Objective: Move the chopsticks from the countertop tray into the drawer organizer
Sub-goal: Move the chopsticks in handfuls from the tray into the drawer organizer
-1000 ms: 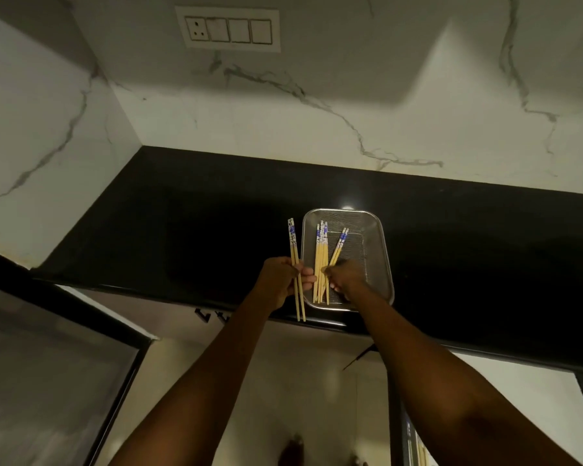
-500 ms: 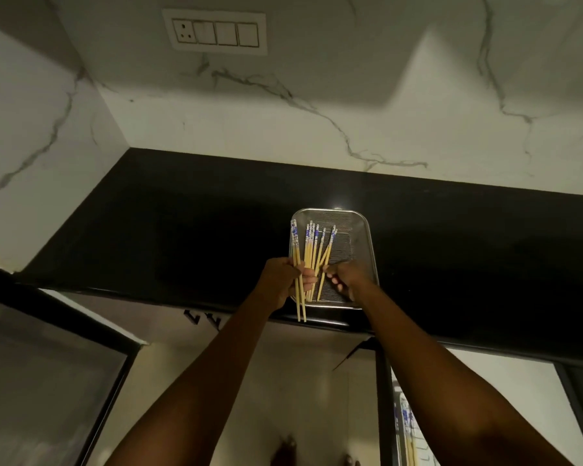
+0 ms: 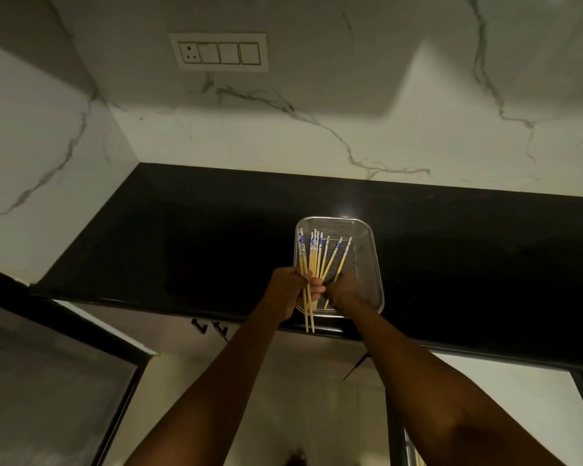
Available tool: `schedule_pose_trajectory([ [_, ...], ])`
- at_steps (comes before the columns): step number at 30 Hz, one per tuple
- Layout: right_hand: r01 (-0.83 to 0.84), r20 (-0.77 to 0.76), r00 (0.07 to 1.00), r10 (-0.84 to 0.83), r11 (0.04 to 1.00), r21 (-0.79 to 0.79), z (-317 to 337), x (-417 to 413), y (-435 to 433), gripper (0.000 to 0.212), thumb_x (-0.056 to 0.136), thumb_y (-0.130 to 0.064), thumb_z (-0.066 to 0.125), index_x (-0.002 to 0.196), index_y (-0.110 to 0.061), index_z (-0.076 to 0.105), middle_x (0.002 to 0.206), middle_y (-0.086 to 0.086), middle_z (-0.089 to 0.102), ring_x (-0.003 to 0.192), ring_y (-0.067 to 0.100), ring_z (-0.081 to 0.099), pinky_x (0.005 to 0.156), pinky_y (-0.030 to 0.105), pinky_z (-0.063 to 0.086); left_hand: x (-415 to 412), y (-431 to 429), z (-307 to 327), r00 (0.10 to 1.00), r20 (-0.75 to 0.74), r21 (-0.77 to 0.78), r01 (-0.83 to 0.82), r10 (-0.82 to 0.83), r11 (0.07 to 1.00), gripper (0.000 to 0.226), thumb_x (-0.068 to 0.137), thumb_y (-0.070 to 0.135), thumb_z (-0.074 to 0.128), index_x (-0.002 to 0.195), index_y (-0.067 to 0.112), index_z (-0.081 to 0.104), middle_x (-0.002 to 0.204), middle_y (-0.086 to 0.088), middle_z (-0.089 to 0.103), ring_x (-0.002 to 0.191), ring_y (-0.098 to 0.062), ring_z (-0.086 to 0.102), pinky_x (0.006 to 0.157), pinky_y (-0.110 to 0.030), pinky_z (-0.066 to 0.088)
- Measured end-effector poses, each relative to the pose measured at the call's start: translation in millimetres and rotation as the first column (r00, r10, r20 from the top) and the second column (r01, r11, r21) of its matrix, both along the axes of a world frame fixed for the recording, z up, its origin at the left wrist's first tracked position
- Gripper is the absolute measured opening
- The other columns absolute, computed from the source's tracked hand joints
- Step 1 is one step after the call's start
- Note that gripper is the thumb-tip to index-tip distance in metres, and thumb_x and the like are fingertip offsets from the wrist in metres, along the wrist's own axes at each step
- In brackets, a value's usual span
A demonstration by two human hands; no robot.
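A steel mesh tray [image 3: 371, 264] sits near the front edge of the black countertop [image 3: 189, 243]. Several wooden chopsticks with blue-and-white tops [image 3: 312, 253] fan out over its left half. My left hand [image 3: 288, 290] is shut on a bundle of them at the tray's near left corner, and their thin ends stick out past the counter edge. My right hand [image 3: 345, 292] is closed around two more chopsticks [image 3: 339, 260] inside the tray, right beside the left hand. The drawer organizer shows only as a sliver [image 3: 416, 454] at the bottom edge, under my right forearm.
A marble wall with a switch plate [image 3: 219, 52] rises behind the counter. A dark-framed glass panel [image 3: 48, 381] stands at the lower left. Two black hooks [image 3: 209, 326] hang below the counter edge.
My left hand has brought its chopsticks rightward over the tray, next to the right hand. The chopsticks have spread into a wider fan, and the right hand has shifted its hold on them.
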State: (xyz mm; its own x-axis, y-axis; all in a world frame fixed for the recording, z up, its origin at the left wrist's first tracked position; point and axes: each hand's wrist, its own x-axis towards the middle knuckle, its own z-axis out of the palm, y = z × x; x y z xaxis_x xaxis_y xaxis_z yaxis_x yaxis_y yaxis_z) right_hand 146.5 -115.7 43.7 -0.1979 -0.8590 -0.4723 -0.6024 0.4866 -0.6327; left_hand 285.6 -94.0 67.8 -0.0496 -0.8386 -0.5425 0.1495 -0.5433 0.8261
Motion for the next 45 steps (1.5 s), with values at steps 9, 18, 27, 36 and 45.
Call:
schedule_pose_trajectory([
  [9, 0.052, 0.391, 0.92, -0.012, 0.994, -0.091, 39, -18, 22, 0.011, 0.094, -0.007, 0.062, 0.094, 0.002, 0.068, 0.071, 0.009, 0.069, 0.051, 0.009, 0.058, 0.048, 0.019, 0.048, -3, -4, -3, 0.998, 0.037, -0.019, -0.058, 0.059, 0.998, 0.014, 0.099, 0.001, 0.051, 0.104, 0.0, 0.064, 0.103, -0.021, 0.074, 0.096, -0.033, 0.074, 0.087, -0.045, 0.061],
  [18, -0.001, 0.396, 0.917, 0.04, 0.995, -0.097, 53, -37, 90, 0.019, 0.092, -0.021, 0.068, 0.094, -0.003, 0.071, 0.078, 0.017, 0.074, 0.049, 0.008, 0.06, 0.047, 0.02, 0.049, -40, 11, 12, 0.997, -0.072, -0.063, -0.041, 0.036, 0.997, 0.016, 0.102, -0.002, 0.047, 0.104, 0.004, 0.061, 0.102, -0.012, 0.074, 0.094, -0.025, 0.073, 0.088, -0.044, 0.059],
  [27, -0.012, 0.256, 0.966, 0.045, 0.991, -0.131, 51, -67, 115, 0.018, 0.09, -0.024, 0.072, 0.087, -0.006, 0.073, 0.058, 0.0, 0.066, 0.045, 0.004, 0.06, 0.048, 0.018, 0.048, -73, 39, 12, 0.993, -0.111, -0.01, 0.036, -0.037, 0.999, 0.013, 0.099, -0.001, 0.052, 0.098, 0.004, 0.063, 0.1, -0.015, 0.076, 0.088, -0.024, 0.077, 0.072, -0.034, 0.063],
  [36, 0.086, 0.357, 0.932, -0.069, 0.996, -0.033, 32, -100, 149, 0.016, 0.087, -0.022, 0.074, 0.092, -0.007, 0.074, 0.075, 0.006, 0.075, 0.067, 0.015, 0.071, 0.063, 0.026, 0.059, -117, 66, -5, 0.989, -0.133, 0.108, 0.083, -0.069, 0.991, 0.013, 0.1, 0.003, 0.054, 0.112, 0.005, 0.06, 0.096, -0.011, 0.076, 0.083, -0.018, 0.077, 0.071, -0.032, 0.063],
  [45, 0.127, 0.407, 0.895, -0.182, 0.979, 0.16, -1, -172, 213, 0.01, 0.086, -0.016, 0.073, 0.093, -0.01, 0.076, 0.081, 0.004, 0.08, 0.079, 0.016, 0.078, 0.072, 0.031, 0.063, -172, 116, -35, 0.934, -0.196, 0.039, 0.312, -0.299, 0.949, 0.017, 0.091, -0.001, 0.066, 0.108, 0.001, 0.066, 0.099, -0.013, 0.079, 0.095, -0.027, 0.077, 0.079, -0.037, 0.061],
])
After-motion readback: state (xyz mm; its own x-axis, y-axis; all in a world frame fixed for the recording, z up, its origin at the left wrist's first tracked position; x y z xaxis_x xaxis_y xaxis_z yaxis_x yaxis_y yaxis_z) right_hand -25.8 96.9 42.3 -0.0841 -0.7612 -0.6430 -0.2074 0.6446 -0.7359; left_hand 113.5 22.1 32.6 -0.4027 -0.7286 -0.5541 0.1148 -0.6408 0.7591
